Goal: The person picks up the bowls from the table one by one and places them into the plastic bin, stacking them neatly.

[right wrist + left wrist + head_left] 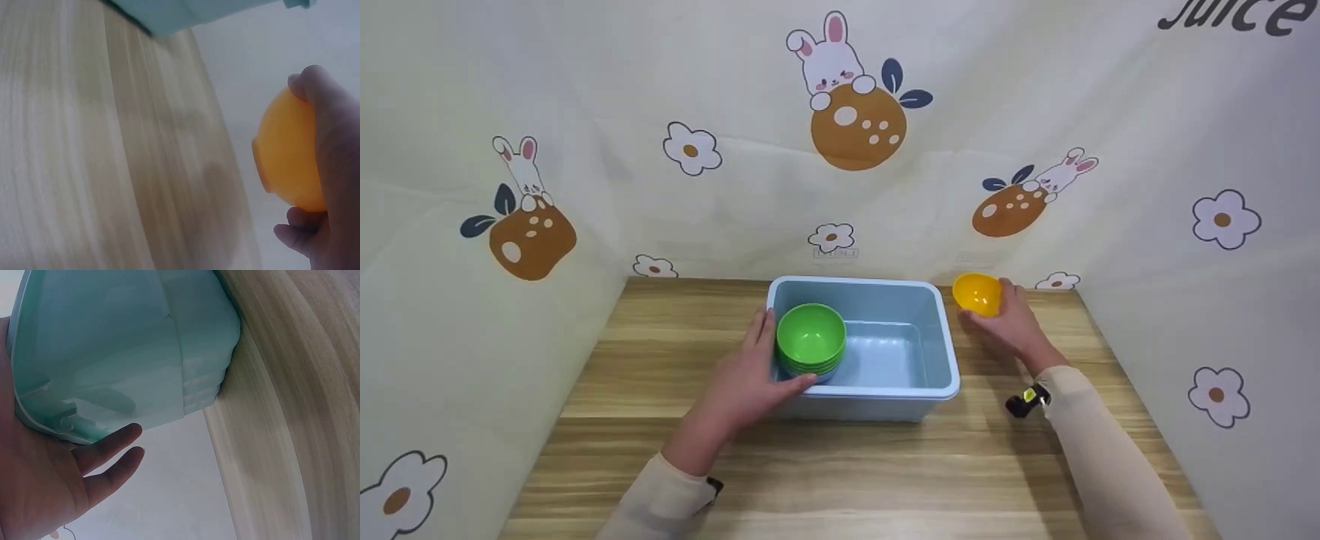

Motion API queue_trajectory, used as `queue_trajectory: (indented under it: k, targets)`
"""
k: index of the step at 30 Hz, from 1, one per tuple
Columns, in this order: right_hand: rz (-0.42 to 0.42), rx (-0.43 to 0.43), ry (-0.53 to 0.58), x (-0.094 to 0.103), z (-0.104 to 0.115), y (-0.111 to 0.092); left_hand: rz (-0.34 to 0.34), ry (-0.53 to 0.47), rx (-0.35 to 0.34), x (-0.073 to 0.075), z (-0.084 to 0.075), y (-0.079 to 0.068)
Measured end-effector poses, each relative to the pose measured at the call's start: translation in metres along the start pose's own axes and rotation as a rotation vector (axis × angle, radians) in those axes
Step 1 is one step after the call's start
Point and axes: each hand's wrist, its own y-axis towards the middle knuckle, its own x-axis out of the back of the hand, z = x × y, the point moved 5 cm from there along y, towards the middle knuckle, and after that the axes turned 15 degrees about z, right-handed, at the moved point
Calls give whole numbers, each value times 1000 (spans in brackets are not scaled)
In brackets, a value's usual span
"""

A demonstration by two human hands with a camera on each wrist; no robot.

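Observation:
In the head view my left hand [742,379] rests at the left front corner of a light blue plastic bin [877,392]. Its thumb lies over the front rim and its fingers run along the left side; the left wrist view has two of those fingers [115,475] extended past the bin's rim. A stack of green bowls [812,335] stands inside the bin at its left end, with a bluish one partly visible at the bottom. Right of the bin, my right hand [1011,322] grips a yellow bowl [976,294] by its side, raised above the table.
A wood-grain table [840,480] lies under the bin. Pale cloth walls [735,217] printed with rabbits, oranges and flowers enclose the back and both sides. On my right wrist a small black device [1024,403] is strapped.

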Motion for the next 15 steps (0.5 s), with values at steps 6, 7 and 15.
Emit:
queue_trajectory:
  k: [6, 7, 15]
  targets:
    - [6, 62, -16, 11, 17, -14, 0, 3, 3, 0, -1, 0]
    - [8, 69, -17, 13, 20, -16, -1, 3, 2, 0, -1, 0]
    - [37, 100, -3, 23, 47, -30, -8, 20, 5, 0, -1, -1]
